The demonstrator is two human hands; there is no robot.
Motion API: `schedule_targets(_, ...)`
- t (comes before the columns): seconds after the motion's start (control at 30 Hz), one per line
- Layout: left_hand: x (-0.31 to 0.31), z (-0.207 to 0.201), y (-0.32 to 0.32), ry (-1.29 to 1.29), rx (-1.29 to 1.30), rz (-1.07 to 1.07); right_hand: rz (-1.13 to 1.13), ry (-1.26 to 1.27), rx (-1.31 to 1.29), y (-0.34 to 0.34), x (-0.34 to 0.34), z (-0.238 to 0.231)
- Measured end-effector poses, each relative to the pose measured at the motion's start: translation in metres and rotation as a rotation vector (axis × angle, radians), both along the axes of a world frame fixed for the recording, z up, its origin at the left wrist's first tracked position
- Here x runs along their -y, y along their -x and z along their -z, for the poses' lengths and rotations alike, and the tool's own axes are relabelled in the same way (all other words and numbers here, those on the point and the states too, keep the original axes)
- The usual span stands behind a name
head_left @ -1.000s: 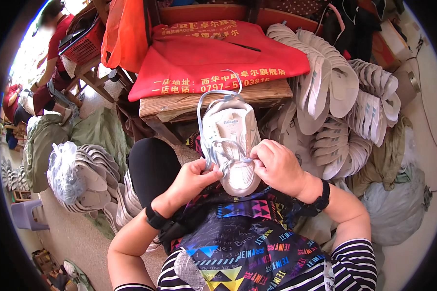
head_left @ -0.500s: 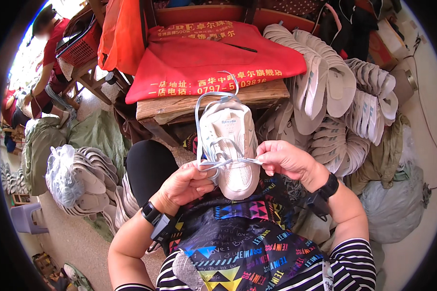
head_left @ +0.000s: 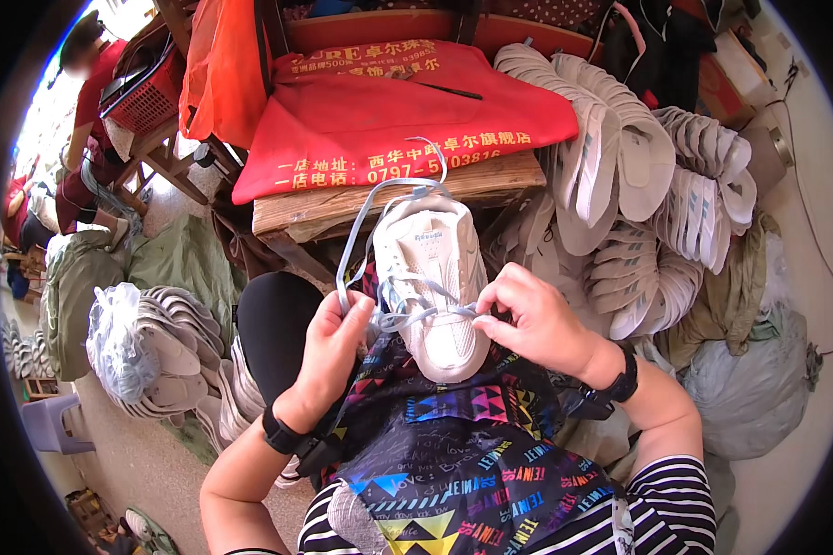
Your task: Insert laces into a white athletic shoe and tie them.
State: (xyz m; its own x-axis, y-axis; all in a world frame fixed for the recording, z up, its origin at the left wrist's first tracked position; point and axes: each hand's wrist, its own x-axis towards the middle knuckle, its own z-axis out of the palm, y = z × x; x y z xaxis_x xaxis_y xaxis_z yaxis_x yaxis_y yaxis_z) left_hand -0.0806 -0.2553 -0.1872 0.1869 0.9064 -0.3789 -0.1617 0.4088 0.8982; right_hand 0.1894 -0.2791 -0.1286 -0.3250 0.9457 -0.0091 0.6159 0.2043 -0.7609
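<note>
A white and beige sneaker upper [head_left: 433,264] rests over my lap, toe toward me, leaning near the wooden bench edge. A light blue-grey shoelace [head_left: 423,319] crosses its front eyelets, and a long loop of it arcs up on the left side. With fingers closed, my left hand [head_left: 336,338] holds the lace at the left of the shoe. On the right, my right hand [head_left: 528,314] pinches the lace close to the lower eyelets. Both wrists wear black bands. A patterned apron lies beneath the shoe.
Ahead stands a wooden bench [head_left: 379,199] covered by a red cloth bag [head_left: 416,120] with a thin dark tool on it. Stacked shoe uppers [head_left: 611,139] fill the right; another bundle [head_left: 171,342] lies left. A purple stool [head_left: 54,424] and a person in red are farther left.
My left hand has shifted left and up, turning thumb-up, and the lace loop bows wider on that side. My right hand has moved slightly left, closer to the eyelets.
</note>
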Motion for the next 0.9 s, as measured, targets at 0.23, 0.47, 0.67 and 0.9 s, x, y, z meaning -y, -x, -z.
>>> schedule_targets(0.23,0.006,0.013,0.000,-0.677,-0.524,0.107,0.019,-0.170,0.186,0.007,0.003,0.014)
schedule_targets(0.47,-0.003,0.009,0.019,0.509,0.556,0.365,-0.062,0.449,-0.299,-0.018,-0.014,0.025)
schedule_targets(0.67,-0.003,0.009,0.016,0.629,0.883,0.311,-0.167,0.769,-0.543,-0.035,-0.031,0.029)
schedule_targets(0.9,-0.002,0.016,0.007,0.584,0.844,0.365,-0.190,0.770,-0.489,-0.039,-0.032,0.028)
